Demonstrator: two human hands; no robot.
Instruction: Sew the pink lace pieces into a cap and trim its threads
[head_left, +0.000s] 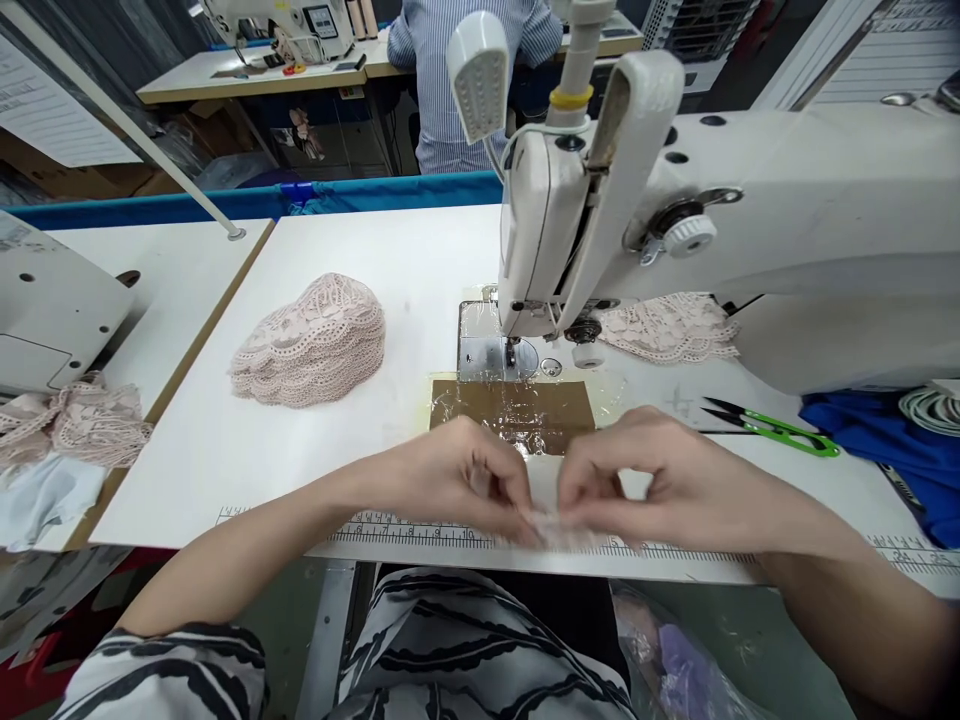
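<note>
Close to the table's front edge, my left hand point(472, 480) and my right hand point(637, 480) pinch a small pale piece of lace point(564, 530) between them, blurred by motion. Most of the piece is hidden by my fingers. Just beyond my hands lies a brown taped patch point(517, 405) in front of the sewing machine's needle plate point(491, 345). A stack of pale pink lace pieces point(311, 340) rests on the white table to the left. More lace point(671, 328) lies under the machine arm.
The white sewing machine point(750, 200) spans the right side. Green-handled thread snips point(780, 428) lie beside blue cloth point(877, 440) at the right. A printed ruler point(420, 533) runs along the front edge. More lace point(97, 425) sits far left. Another person point(457, 100) sits beyond the table.
</note>
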